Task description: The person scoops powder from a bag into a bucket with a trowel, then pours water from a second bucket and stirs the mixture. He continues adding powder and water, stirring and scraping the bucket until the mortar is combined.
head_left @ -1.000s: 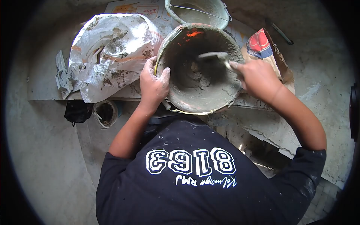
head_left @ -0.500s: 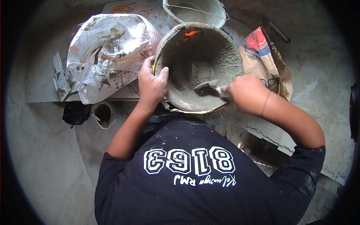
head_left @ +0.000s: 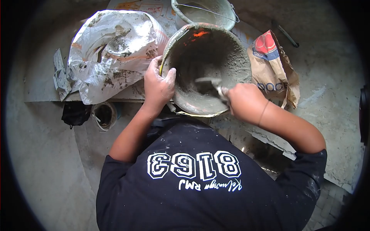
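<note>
A round bucket (head_left: 235, 61), its inside coated with grey mortar, is tilted with its mouth facing me. My left hand (head_left: 159, 82) grips the bucket's left rim, thumb on the inside and fingers outside. My right hand (head_left: 248, 104) is closed around the handle of a trowel (head_left: 210, 82) at the lower right of the bucket's mouth. The trowel's blade is inside the bucket and blurred. An orange patch shows on the upper inner wall.
A dirty white sack (head_left: 115, 54) lies open at the left. Behind the bucket stands a pail (head_left: 208, 17) with a wire handle. A brown paper bag (head_left: 269, 69) is at the right. Below the board's left edge are a small container (head_left: 104, 116) and a black bag (head_left: 76, 114).
My right hand has moved left and slightly down, and the trowel blade has shifted a little left and up inside the bucket. My left hand still holds the rim.
</note>
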`<state>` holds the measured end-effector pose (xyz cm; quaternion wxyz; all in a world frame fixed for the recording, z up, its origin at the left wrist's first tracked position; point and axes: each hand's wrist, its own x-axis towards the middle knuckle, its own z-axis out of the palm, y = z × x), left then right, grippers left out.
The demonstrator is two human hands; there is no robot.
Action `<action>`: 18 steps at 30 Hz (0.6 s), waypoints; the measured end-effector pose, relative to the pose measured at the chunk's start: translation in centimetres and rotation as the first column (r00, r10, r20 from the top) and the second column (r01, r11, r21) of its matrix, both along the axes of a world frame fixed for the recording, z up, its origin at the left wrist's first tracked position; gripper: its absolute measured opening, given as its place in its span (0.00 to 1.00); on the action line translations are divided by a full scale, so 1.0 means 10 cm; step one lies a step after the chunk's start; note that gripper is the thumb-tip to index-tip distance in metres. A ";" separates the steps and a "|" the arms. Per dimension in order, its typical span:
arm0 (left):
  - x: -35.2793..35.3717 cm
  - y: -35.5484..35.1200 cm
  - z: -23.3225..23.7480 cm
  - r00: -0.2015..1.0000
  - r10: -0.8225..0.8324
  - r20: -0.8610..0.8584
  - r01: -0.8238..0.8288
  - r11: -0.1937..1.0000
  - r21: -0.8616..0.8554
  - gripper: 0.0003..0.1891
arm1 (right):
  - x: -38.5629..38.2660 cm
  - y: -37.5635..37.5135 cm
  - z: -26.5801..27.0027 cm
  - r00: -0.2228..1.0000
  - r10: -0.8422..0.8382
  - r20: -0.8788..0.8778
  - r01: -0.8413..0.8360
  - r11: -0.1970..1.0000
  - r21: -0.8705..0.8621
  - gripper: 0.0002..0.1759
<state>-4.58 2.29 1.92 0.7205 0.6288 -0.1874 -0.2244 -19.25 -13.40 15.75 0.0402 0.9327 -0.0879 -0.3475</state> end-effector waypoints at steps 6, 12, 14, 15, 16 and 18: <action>0.01 -0.02 -0.02 0.998 0.009 0.059 -0.010 1.000 0.009 0.18 | 0.04 -0.14 0.29 0.983 0.167 -0.074 -0.172 0.983 -0.060 0.23; -0.02 -0.02 0.01 1.000 -0.002 -0.010 0.002 1.000 -0.010 0.18 | 0.23 -0.32 -0.22 0.863 0.289 0.414 -0.176 0.941 -0.289 0.10; -0.01 0.00 0.02 1.000 -0.001 -0.011 0.001 1.000 -0.012 0.18 | 0.24 -0.33 -0.33 0.910 0.234 0.344 -0.133 0.947 -0.291 0.10; -0.01 -0.01 0.02 1.000 0.002 -0.010 -0.002 1.000 -0.015 0.18 | 0.26 -0.32 -0.35 0.946 0.176 0.274 -0.090 0.950 -0.298 0.10; -0.02 -0.01 0.02 1.000 0.003 -0.010 -0.004 1.000 -0.020 0.18 | 0.24 -0.31 -0.32 0.969 0.086 0.232 -0.039 0.979 -0.200 0.11; -0.01 -0.02 0.00 1.000 -0.008 -0.021 0.008 0.999 -0.037 0.18 | 0.16 -0.26 -0.27 0.989 0.035 0.141 -0.009 0.984 -0.180 0.10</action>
